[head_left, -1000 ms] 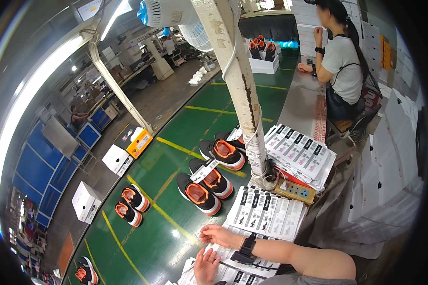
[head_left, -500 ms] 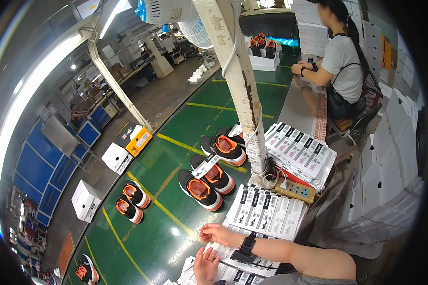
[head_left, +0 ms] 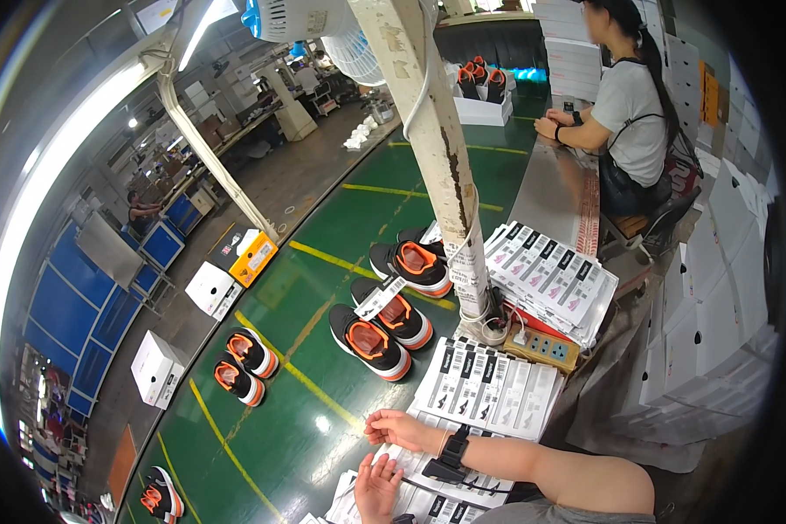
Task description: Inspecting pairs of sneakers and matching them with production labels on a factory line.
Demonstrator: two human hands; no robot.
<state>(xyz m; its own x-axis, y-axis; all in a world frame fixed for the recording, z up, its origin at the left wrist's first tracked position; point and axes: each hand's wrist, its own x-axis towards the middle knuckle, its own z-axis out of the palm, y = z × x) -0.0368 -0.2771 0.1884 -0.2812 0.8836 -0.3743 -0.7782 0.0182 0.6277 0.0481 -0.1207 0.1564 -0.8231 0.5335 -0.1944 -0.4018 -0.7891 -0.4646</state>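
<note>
My right hand (head_left: 396,429) is raised at the belt's near edge, fingers loosely bent and nothing visible in it. Just below it, my left hand (head_left: 377,486) is turned palm up with its fingers apart, also without an object. Both are over or beside sheets of printed labels (head_left: 463,389) in overlapping stacks. Beyond my hands a pair of black and orange sneakers (head_left: 371,348) sits on the green conveyor belt (head_left: 319,437), a white tag (head_left: 381,299) lying across it. Behind that pair is another black and orange sneaker (head_left: 415,269), partly hidden by the post.
A white post (head_left: 432,148) rises beside the belt, with a power strip (head_left: 541,349) at its foot. More label sheets (head_left: 546,275) lie right of it. Smaller sneakers (head_left: 240,371) and shoeboxes (head_left: 157,371) are left. A co-worker (head_left: 633,122) sits at the far right.
The sneakers on the belt have shifted very slightly to the right, while the boxes beyond the belt have not followed. My hands have hardly moved.
</note>
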